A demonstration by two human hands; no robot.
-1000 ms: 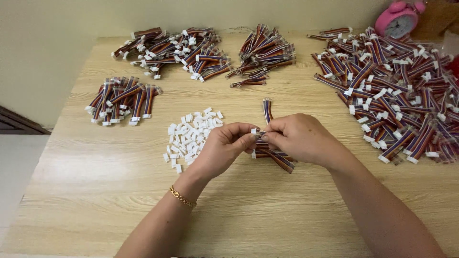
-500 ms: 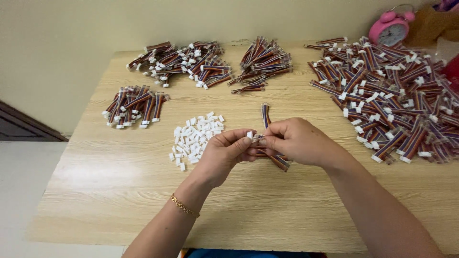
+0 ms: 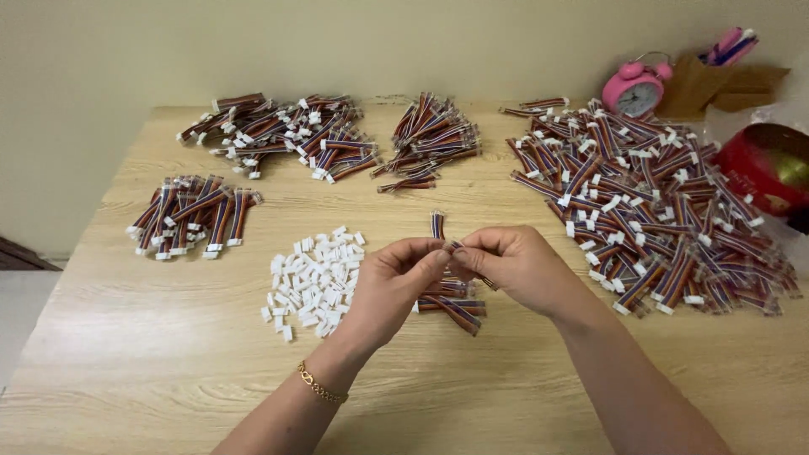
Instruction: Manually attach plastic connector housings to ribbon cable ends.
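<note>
Where the two hands meet above the wooden table (image 3: 126, 371), a short ribbon cable (image 3: 437, 226) of red, blue and dark wires is pinched between them, its free end sticking up just beyond the fingertips. The left hand (image 3: 389, 285) is curled nearly closed, thumb and forefinger pressed together on the cable's near end; a gold bracelet (image 3: 318, 386) circles its wrist. The right hand (image 3: 512, 268) is likewise closed at the fingertips, gripping the same cable from the other side, so that the two sets of fingers touch. Whether a white connector sits between the fingertips cannot be told, as the fingers hide that spot.

Directly beneath the hands lies a small bundle of the same ribbon cables (image 3: 451, 305), partly covered by them. Just to the left of the left hand is a loose heap of small white plastic connectors (image 3: 312, 280). Farther left, well apart, sits a neat group of cables with white ends (image 3: 192, 216). Beyond the hands, toward the wall, lie two more piles: a wide one with white ends (image 3: 282, 135) and a narrower one without them (image 3: 428, 139). To the right of the right hand spreads the largest pile of cables (image 3: 653, 202). Past that pile stand a pink alarm clock (image 3: 634, 88), a brown paper holder with pens (image 3: 699, 80) and a red round tin (image 3: 763, 168).
</note>
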